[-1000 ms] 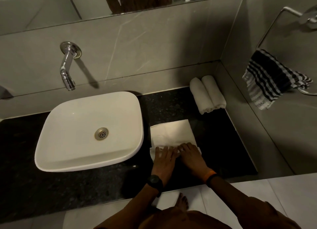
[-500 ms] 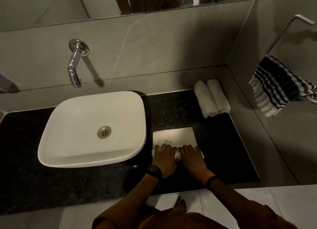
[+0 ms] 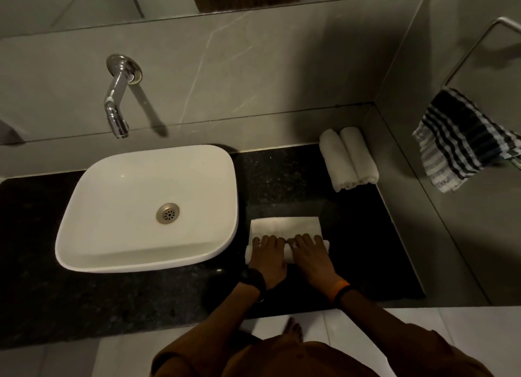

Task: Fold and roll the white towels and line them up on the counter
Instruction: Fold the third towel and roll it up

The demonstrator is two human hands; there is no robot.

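Observation:
A folded white towel [image 3: 284, 226] lies on the black counter [image 3: 366, 249], to the right of the basin. Its near end is rolled up into a thick roll. My left hand [image 3: 267, 259] and my right hand [image 3: 311, 256] rest side by side, palms down, on top of that roll, fingers pointing away from me. A short flat strip of the towel still shows beyond my fingertips. Two rolled white towels [image 3: 348, 160] lie side by side in the far right corner of the counter, against the wall.
A white basin [image 3: 112, 207] takes up the left of the counter, with a chrome tap [image 3: 117, 108] on the wall above it. A striped dark towel [image 3: 462, 142] hangs from a ring on the right wall. White floor tiles [image 3: 465, 326] lie below the counter edge.
My hands have pushed the roll away from me. The roll has grown thicker and the flat part of the towel has become much shorter.

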